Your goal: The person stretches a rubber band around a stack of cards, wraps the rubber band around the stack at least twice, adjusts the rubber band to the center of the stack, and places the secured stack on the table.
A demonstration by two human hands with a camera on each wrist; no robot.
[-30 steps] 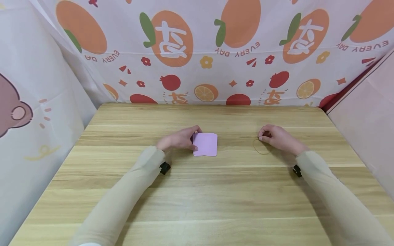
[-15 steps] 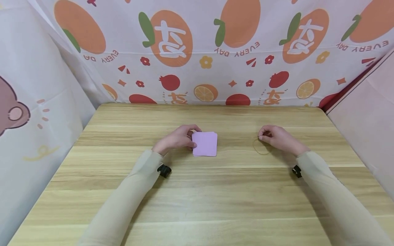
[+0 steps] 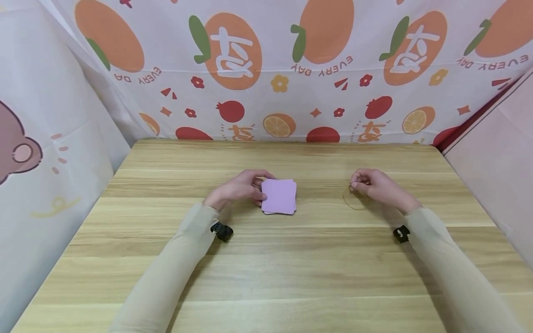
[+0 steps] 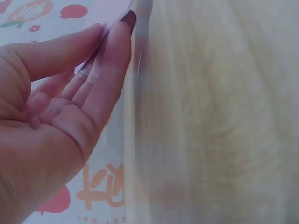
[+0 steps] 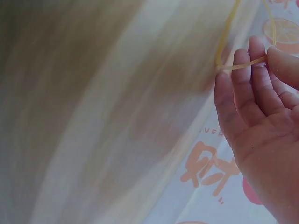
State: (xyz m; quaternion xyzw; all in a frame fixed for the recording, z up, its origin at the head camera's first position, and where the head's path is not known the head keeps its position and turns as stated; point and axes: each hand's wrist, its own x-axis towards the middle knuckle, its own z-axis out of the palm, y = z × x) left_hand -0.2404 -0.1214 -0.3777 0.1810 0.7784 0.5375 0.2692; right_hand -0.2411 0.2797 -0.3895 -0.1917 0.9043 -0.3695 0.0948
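Near the middle of the table, my left hand (image 3: 239, 187) pinches a small stack of light purple square cards (image 3: 280, 196) by its left side. The thumb lies on top and the fingers reach underneath, as the left wrist view of the cards (image 4: 96, 14) also shows. A lower card's corners stick out, slightly turned against the top one. Farther right, my right hand (image 3: 381, 187) holds a thin yellow rubber band (image 3: 356, 209) between thumb and fingertips. In the right wrist view the rubber band (image 5: 223, 39) forms a loop that passes across the fingertips.
A wood-grain table (image 3: 266, 268) spans the space under both arms. Behind it hangs a white cloth (image 3: 300, 97) printed with fruit, and further cloths close off both sides. Each wrist carries a small black device, such as the one at the left wrist (image 3: 222, 231).
My left thumb has moved up along the cards' left side, with fingers now showing beneath. The stack has become slightly skewed. My right hand with the rubber band has barely moved.
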